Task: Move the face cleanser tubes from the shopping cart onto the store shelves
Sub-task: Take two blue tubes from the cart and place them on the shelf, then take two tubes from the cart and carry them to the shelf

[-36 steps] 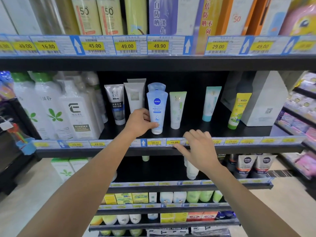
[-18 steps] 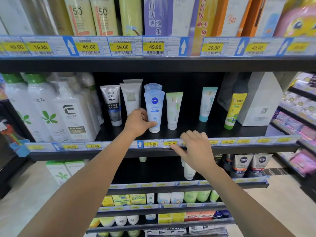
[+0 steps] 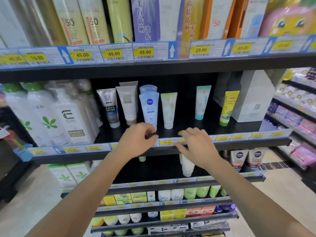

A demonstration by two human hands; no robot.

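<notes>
Left hand [image 3: 136,142], fingers loosely curled, seemingly empty, beside Nivea tube [image 3: 149,108]; right hand [image 3: 198,147], fingers relaxed, touches shelf [image 3: 248,144]

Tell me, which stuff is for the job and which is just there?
Job: Nivea tube, green tube, MEN tube, beige tube, shelf, left hand, right hand.
Just there: white bottles, price tags, sunscreen boxes.
</notes>
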